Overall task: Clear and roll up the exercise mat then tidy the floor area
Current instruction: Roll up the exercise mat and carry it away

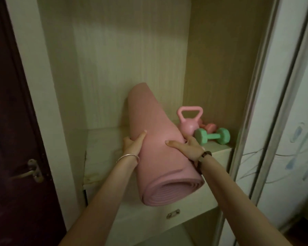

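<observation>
Pink exercise mat (155,139), rolled tight, held between both hands at the open wardrobe. Left hand (132,144) on the roll's left flank: thumb laid up over the surface, other fingers curled round behind, out of sight. Right hand (188,148) on the right flank: thumb stretched across the top, fingers wrapped down the far side, only partly showing. Silver bangle (128,157) on left wrist, dark bead bracelet (205,155) on right.

Long axis tilted. Spiral end nearest and lowest, overhanging the front edge of the shelf (103,148). Far end points up and away toward the back panel. Contact with panel or shelf: cannot tell, underside hidden by the roll itself.

On the shelf just right of the mat: pink kettlebell (188,126), green dumbbell (212,136), pink dumbbell (210,127) mostly hidden behind them. Drawer (149,219) under the shelf. Dark door (16,121) at left, cut off by the edge of view.
</observation>
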Tool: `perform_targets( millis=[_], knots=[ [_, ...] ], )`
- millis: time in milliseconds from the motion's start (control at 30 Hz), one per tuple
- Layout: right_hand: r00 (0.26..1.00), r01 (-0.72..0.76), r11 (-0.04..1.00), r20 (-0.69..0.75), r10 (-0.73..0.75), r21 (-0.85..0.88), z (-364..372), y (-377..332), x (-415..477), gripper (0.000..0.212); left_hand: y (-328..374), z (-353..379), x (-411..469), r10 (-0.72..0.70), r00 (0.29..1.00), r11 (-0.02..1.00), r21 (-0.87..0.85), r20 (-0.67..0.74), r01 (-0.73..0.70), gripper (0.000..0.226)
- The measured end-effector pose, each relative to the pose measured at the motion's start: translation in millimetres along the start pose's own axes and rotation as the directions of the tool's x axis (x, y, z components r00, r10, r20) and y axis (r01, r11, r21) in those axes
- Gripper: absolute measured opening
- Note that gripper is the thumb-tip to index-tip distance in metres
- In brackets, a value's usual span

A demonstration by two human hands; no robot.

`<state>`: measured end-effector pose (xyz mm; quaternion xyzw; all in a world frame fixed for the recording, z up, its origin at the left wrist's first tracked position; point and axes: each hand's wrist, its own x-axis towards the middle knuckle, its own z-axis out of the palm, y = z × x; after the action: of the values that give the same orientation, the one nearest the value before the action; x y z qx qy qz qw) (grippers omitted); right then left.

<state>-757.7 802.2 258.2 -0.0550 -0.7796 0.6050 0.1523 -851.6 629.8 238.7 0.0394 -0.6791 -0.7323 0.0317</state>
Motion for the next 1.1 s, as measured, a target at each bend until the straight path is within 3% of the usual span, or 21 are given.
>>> perform_targets(
  millis=[67, 200, 400, 500, 600, 667, 767, 833, 967, 1033, 1100],
  knots=[
    [1.000, 0.016, 0.988, 0.006, -0.016, -0.154, -1.8, -14.6, 17.6, 0.058, 0.1, 6.6, 6.5, 0.029, 1.000, 0.998, 0.056, -0.010, -0.028, 0.065],
    [0.997, 0.070, 0.850, 0.067, -0.040, -0.522, 11.6, -37.3, 48.1, 0.089, 4.1, 22.1, 8.7, 0.098, 0.994, 0.973, 0.204, 0.045, -0.105, 0.059],
    [0.989, 0.053, 0.674, 0.132, 0.067, -0.737, 33.8, -67.9, 57.3, 0.088, 16.6, 21.0, 0.8, 0.147, 0.983, 0.937, 0.303, 0.106, -0.173, 0.059],
    [0.979, 0.079, 0.676, 0.183, 0.084, -0.732, 34.6, -70.3, 54.4, 0.090, 18.2, 13.5, 3.2, 0.135, 0.986, 0.939, 0.305, 0.097, -0.158, 0.052],
    [0.970, 0.065, 0.838, 0.232, 0.075, -0.542, 19.0, -65.2, 37.6, 0.098, 19.1, 3.0, 4.3, 0.158, 0.984, 0.930, 0.323, 0.082, -0.176, 0.050],
    [0.960, 0.060, 0.926, 0.277, 0.049, -0.373, 10.1, -54.8, 24.5, 0.097, 21.4, -3.7, 3.8, 0.155, 0.985, 0.932, 0.320, 0.076, -0.172, 0.066],
    [0.947, 0.138, 0.956, 0.316, -0.051, -0.258, 8.4, -33.7, 4.9, 0.086, 24.0, -12.7, 6.6, 0.136, 0.990, 0.930, 0.339, 0.045, -0.143, 0.087],
    [0.957, 0.160, 0.973, 0.267, -0.111, -0.169, 11.2, -19.7, -7.4, 0.084, 28.6, -16.3, 2.1, 0.114, 0.992, 0.924, 0.361, 0.059, -0.128, 0.080],
    [0.953, 0.290, 0.951, 0.124, -0.277, -0.110, 21.0, 14.0, -33.4, 0.094, 34.6, -22.6, -23.6, 0.103, 0.990, 0.882, 0.451, 0.100, -0.138, 0.039],
    [0.944, 0.322, 0.922, -0.005, -0.330, -0.217, 25.3, 37.7, -41.9, 0.101, 29.7, -25.0, -32.6, 0.118, 0.987, 0.856, 0.492, 0.109, -0.157, 0.044],
    [0.928, 0.313, 0.909, -0.113, -0.354, -0.275, 27.3, 59.0, -46.6, 0.094, 23.1, -26.9, -41.9, 0.158, 0.979, 0.817, 0.540, 0.129, -0.203, 0.078]
  ],
)
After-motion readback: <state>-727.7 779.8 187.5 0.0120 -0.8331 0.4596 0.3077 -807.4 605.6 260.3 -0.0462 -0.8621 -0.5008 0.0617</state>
